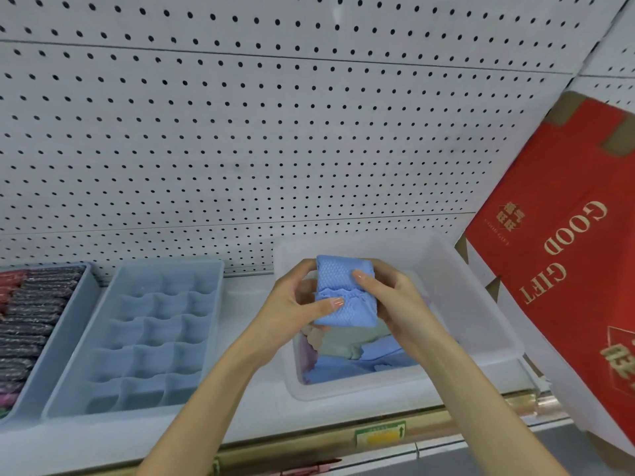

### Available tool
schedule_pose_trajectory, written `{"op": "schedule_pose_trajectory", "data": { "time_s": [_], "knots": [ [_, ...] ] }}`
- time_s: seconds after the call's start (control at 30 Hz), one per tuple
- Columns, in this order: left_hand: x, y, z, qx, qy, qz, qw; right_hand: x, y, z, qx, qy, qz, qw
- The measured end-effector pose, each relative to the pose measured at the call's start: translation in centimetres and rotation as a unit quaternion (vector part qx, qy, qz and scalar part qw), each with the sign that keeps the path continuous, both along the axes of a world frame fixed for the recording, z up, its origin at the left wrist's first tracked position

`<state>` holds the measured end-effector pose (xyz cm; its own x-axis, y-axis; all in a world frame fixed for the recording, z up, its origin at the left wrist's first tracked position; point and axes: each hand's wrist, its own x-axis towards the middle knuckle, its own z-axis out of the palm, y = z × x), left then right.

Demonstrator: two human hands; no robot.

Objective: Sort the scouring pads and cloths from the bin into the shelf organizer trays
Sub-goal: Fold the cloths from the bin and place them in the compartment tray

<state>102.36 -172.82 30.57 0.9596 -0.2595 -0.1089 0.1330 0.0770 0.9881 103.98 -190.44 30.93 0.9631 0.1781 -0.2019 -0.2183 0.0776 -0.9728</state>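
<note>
Blue cloth (345,292) gripped between both hands (343,300), above bin (481,324)

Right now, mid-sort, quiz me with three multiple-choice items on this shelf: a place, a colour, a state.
1. Relative to the divided tray, the clear bin sits: A left; B right; C on top.
2. The held cloth is: A blue; B yellow; C black.
3. The tray's compartments are: A full of pads; B empty; C lidded.
Answers: B, the bin stands right of the tray; A, left hand and right hand grip blue fabric; B, visible compartments show bare.
</note>
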Motion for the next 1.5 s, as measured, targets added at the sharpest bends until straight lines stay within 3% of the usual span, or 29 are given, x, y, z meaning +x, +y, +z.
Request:
{"op": "schedule_pose_trajectory", "data": {
  "time_s": [0.1, 0.2, 0.5, 0.67, 0.77, 0.9, 1.13, 1.23, 1.4, 1.5],
  "knots": [
    [-0.1, 0.1, -0.4, 0.013, 0.016, 0.000, 1.000, 0.1, -0.1, -0.5, -0.056, -0.059, -0.021, 0.996],
    [-0.1, -0.1, -1.0, 0.031, 0.026, 0.009, 0.999, 0.0, -0.2, -0.9, -0.049, -0.089, -0.017, 0.995],
    [-0.7, 0.6, -0.9, 0.023, 0.077, -0.001, 0.997, -0.5, -1.5, -0.7, -0.037, -0.103, 0.073, 0.991],
    [-0.4, -0.1, -1.1, 0.106, 0.055, 0.081, 0.990, -0.6, -1.4, -0.6, -0.074, -0.122, 0.092, 0.986],
    [-0.5, -0.4, -0.9, 0.112, 0.052, 0.105, 0.987, -0.9, -1.1, -0.5, -0.072, -0.098, 0.098, 0.988],
    [-0.5, 0.2, -1.2, 0.025, 0.087, 0.050, 0.995, -1.1, -1.0, -1.0, -0.097, -0.097, 0.075, 0.988],
    [-0.8, 1.0, -0.5, -0.086, 0.110, -0.001, 0.990, -0.9, -1.1, -1.0, 0.024, -0.045, 0.062, 0.997],
    [-1.0, 0.8, -0.6, -0.045, 0.099, 0.028, 0.994, -0.6, -0.9, -1.4, 0.034, -0.030, 0.092, 0.995],
    [-1.5, 0.4, -0.6, 0.037, 0.072, 0.061, 0.995, -0.3, -0.9, -1.8, -0.058, -0.048, 0.138, 0.988],
    [-1.5, 0.3, -1.1, 0.035, 0.076, 0.082, 0.993, -0.1, -0.6, -2.0, -0.033, -0.056, 0.133, 0.989]
  ]
}}
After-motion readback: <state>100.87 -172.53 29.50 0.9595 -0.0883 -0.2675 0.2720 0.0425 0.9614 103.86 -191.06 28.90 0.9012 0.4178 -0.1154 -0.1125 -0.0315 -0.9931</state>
